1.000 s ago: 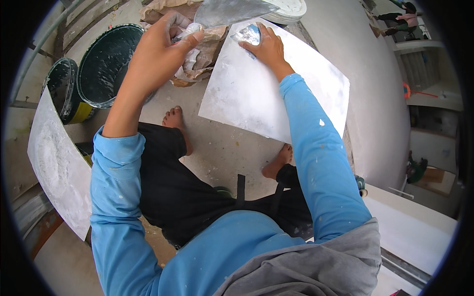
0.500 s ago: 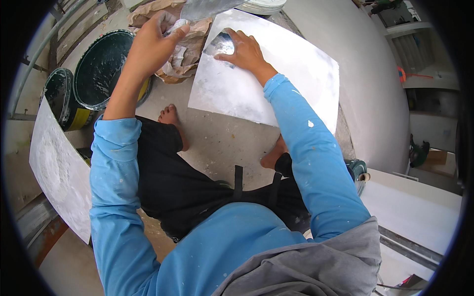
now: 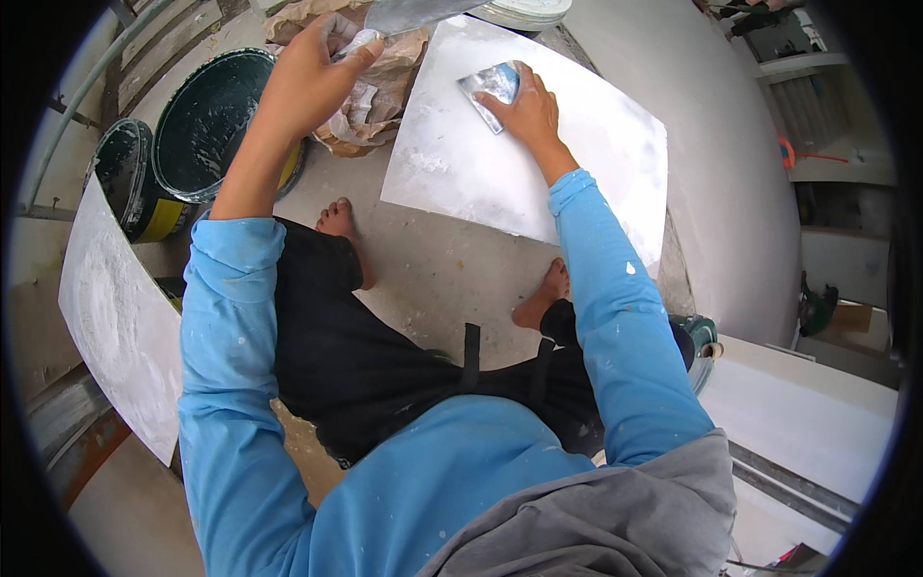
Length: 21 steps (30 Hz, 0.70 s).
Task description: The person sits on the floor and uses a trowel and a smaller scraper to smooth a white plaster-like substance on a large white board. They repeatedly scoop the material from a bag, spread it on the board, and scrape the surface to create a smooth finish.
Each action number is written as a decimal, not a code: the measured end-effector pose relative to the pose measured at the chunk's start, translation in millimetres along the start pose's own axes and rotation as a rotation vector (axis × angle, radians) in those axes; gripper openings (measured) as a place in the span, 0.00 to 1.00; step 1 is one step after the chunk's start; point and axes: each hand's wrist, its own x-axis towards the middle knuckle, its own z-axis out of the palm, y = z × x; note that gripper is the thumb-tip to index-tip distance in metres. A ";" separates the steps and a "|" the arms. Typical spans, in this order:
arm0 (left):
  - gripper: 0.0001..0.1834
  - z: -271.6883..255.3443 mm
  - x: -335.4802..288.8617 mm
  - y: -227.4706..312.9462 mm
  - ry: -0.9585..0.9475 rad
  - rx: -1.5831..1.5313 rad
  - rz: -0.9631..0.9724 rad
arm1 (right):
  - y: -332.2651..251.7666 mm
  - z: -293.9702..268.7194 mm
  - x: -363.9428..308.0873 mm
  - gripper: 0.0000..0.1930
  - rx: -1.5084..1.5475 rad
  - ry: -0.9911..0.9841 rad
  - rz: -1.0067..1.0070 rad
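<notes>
My left hand [image 3: 317,82] is closed around the whitish handle of a broad-bladed putty knife, whose grey metal blade [image 3: 413,13] points right past the top edge of the picture. Lower and to the right, my right hand [image 3: 532,108] grips a flat metal scraper plate [image 3: 488,88], thumb on one face and fingers behind the other. The scraper is over the upper part of a white board [image 3: 586,144], which has grey smudges on its left side; whether its edge touches the board I cannot tell. Crumpled brown paper [image 3: 370,115] lies beneath my left hand.
Two dark green buckets [image 3: 207,125] smeared with white stand at the left. A pale, smeared panel [image 3: 120,308] leans below them. My bare feet [image 3: 543,296] are on the concrete floor [image 3: 423,279]. A white lidded tub [image 3: 524,13] sits beyond the board, and a pale wall [image 3: 721,183] rises at the right.
My right hand has slid to the right across the board with the scraper, which is now more plainly seen. The left hand keeps its hold on the putty knife.
</notes>
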 end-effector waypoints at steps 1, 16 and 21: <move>0.22 -0.7 0.8 2.2 -0.006 -0.010 0.002 | 15.9 1.4 11.2 0.50 -0.012 0.021 0.137; 0.21 -6.1 -1.4 12.9 -0.075 -0.089 -0.110 | -73.0 -6.6 -80.3 0.46 0.106 -0.260 -0.396; 0.24 -19.6 -10.1 -1.1 -0.077 -0.080 -0.109 | -84.1 -29.3 -159.5 0.42 0.197 -0.291 -0.772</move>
